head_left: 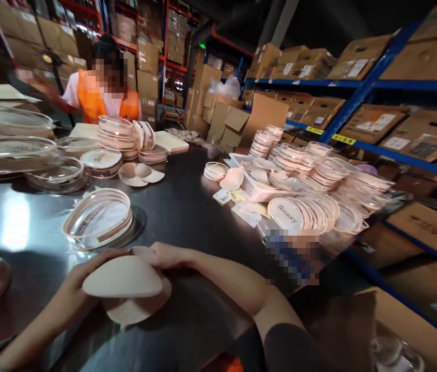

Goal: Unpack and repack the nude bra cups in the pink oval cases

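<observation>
A pair of beige bra cups (123,278) hangs over the near part of the dark table, one cup partly covering the other. My left hand (81,274) is closed on the left edge of the cups, its fingers mostly behind them. At the far upper edge, my right hand (166,256) pinches the cups, its fingertips partly hidden. Just beyond my hands stands an oval clear plastic case (100,219) with a pale rim. Another set of beige bra cups (141,174) lies farther back, beside a closed case with a printed lid (101,158).
A white basket (255,188) holding cups stands at right, with stacked cases (303,212) around it. More clear cases (13,155) fill the left side. Across the dark table (187,201) is a person in an orange vest (100,98). Blue shelving (330,119) with cartons stands right.
</observation>
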A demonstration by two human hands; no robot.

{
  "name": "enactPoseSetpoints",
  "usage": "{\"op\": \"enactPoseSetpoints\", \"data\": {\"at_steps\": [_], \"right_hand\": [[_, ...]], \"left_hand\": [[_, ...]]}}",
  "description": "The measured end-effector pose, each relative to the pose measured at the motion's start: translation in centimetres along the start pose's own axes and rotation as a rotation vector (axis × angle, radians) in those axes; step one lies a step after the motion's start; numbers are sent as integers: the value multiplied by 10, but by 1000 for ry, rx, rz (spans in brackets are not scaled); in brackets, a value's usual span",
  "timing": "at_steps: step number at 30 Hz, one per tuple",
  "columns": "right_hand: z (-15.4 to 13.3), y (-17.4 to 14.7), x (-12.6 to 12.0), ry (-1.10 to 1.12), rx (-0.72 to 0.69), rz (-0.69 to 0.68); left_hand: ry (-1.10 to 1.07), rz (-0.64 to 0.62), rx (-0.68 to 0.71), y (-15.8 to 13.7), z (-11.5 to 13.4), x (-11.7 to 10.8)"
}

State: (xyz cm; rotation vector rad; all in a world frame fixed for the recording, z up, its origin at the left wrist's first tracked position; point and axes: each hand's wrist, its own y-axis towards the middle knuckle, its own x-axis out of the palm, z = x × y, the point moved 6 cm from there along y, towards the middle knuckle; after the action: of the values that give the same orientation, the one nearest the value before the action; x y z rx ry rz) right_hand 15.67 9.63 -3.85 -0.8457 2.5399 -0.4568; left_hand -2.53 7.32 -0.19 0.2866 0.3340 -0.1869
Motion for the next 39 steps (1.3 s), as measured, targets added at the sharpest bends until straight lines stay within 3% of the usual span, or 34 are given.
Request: {"op": "enactPoseSetpoints", "data": {"at_steps": [4,6,11,16,22,33,39], "right_hand": [[5,11,1,333,-73,-46],[7,15,-7,547,-126,41],[4,18,-31,740,-310,327],[4,17,-42,789,-385,465],[9,15,-55,849,-418,618],[8,14,-56,838,-424,656],[3,11,-63,596,-459,717]], "left_hand": [[-222,356,-344,-1,-10,-18],[-424,410,-415,-4,-6,-18],[-858,247,-494,-6,7,7],[-916,278,-514,-10,5,17],[-1108,156,-577,-13,12,29],[-1247,85,-574,-11,11,34],[-1218,70,-594,-12,14,34]]}}
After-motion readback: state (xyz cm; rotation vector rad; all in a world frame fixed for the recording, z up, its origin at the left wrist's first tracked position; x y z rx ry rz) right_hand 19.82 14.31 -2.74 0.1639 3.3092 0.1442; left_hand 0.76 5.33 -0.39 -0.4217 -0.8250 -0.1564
